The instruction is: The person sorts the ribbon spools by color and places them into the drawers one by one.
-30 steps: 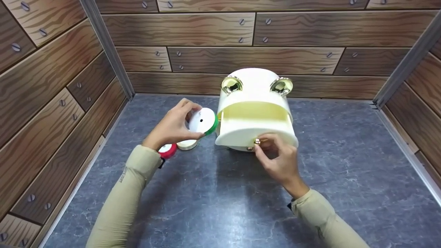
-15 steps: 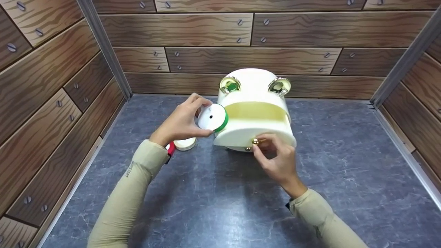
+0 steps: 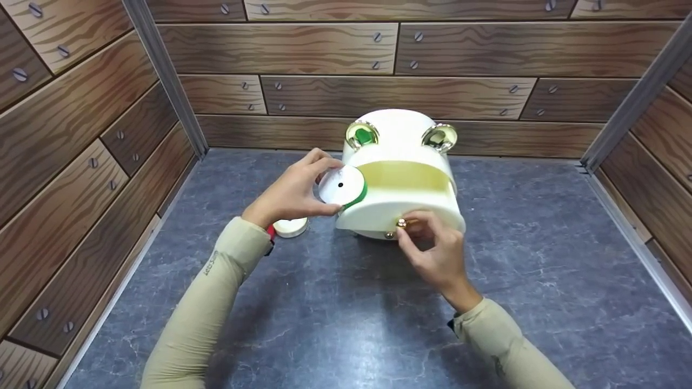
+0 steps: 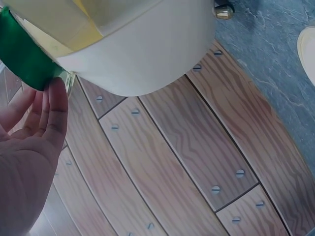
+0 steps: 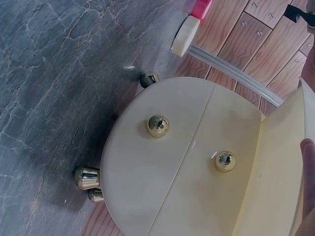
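Note:
My left hand (image 3: 292, 189) grips a spool of green ribbon (image 3: 340, 186) by its edge, thumb below and fingers above. The spool's white face, with a small dark centre hole, is toward me. It overlaps the left side of the cream rounded storage box (image 3: 397, 127), beside the opening of its top drawer (image 3: 373, 215), which is tilted out. With thumb and fingers, my right hand (image 3: 438, 251) pinches the gold knob (image 3: 401, 222) on that drawer. Two lower gold knobs show in the right wrist view, including the middle knob (image 5: 225, 161).
Left of the box lie a cream spool (image 3: 291, 227) and a red spool (image 3: 271, 231), mostly hidden by my left wrist. Two round gold ornaments (image 3: 440, 136) stick up from the box. Wood-patterned walls (image 3: 324, 48) enclose the dark marbled table (image 3: 540, 270).
My left hand has carried the green ribbon spool rightward, from beside the box to its drawer opening. The right hand stays on the knob; the drawer has not visibly moved.

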Demonstrator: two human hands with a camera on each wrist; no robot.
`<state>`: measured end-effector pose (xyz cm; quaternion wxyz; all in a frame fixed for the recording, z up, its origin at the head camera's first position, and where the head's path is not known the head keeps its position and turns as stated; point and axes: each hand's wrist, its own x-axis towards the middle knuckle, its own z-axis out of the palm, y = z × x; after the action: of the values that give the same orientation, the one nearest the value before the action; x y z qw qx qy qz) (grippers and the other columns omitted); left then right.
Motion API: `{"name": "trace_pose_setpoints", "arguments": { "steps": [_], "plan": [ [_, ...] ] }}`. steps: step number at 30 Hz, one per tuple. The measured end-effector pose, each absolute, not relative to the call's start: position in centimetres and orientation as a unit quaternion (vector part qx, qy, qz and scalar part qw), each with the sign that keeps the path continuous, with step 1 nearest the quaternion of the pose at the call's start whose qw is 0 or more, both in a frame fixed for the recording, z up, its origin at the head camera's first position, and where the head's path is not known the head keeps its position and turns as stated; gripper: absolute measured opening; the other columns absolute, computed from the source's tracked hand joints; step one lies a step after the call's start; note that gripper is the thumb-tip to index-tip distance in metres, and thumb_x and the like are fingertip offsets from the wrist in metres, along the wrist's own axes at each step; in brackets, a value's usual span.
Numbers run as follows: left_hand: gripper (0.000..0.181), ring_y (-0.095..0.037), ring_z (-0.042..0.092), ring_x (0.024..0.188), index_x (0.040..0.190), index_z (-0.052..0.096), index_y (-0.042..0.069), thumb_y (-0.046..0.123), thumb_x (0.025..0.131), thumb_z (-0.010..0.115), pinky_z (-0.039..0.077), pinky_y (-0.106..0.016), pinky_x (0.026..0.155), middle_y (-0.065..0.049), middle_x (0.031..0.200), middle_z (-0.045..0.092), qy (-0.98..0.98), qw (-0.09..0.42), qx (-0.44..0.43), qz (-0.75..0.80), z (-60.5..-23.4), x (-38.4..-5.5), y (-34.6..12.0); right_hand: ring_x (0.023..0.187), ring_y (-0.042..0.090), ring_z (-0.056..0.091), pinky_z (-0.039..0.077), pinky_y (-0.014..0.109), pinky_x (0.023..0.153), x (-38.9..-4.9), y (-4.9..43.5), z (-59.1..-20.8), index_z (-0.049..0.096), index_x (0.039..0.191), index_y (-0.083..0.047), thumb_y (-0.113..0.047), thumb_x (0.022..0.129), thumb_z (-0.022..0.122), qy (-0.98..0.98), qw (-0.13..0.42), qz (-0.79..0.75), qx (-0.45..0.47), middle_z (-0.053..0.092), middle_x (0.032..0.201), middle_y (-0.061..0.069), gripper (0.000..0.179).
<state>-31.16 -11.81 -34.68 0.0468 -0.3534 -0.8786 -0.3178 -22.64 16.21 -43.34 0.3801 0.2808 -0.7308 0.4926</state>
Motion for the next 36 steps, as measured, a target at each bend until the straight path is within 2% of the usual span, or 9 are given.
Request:
{"name": "trace_pose_setpoints", "arguments": {
  "steps": [14,24,36],
  "plan": [
    [0.071,-0.020,0.056,0.109,0.146,0.059,0.014,0.036,0.084,0.087,0.052,-0.039,0.096,-0.004,0.131,0.056,-0.868,0.054,-0.376,-0.319,-35.2,-31.2,-11.6,0.070,0.010,0.073,0.058,0.015,0.064,-22.6,16.1,-43.4,0.072,0.102,0.001,0.009,0.079,0.079,-0.728,0.376,0.500,0.279,0.075,0.087,0.015,0.025],
    [0.074,-0.018,0.060,0.114,0.149,0.057,0.012,0.037,0.086,0.086,0.052,-0.035,0.101,-0.004,0.131,0.057,-0.853,0.059,-0.383,-0.351,-35.8,-31.5,-11.5,0.072,0.008,0.073,0.058,0.015,0.064,-22.7,16.2,-43.4,0.072,0.103,0.001,0.011,0.079,0.079,-0.732,0.380,0.490,0.283,0.076,0.087,0.011,0.027],
    [0.066,-0.022,0.066,0.117,0.146,0.060,0.009,0.024,0.087,0.085,0.055,-0.034,0.103,-0.009,0.130,0.060,-0.826,0.080,-0.403,-0.386,-36.6,-31.7,-10.6,0.071,0.009,0.074,0.059,0.017,0.062,-22.7,16.2,-43.4,0.071,0.103,-0.001,0.009,0.081,0.078,-0.732,0.384,0.483,0.289,0.076,0.087,0.006,0.025]
  ]
}}
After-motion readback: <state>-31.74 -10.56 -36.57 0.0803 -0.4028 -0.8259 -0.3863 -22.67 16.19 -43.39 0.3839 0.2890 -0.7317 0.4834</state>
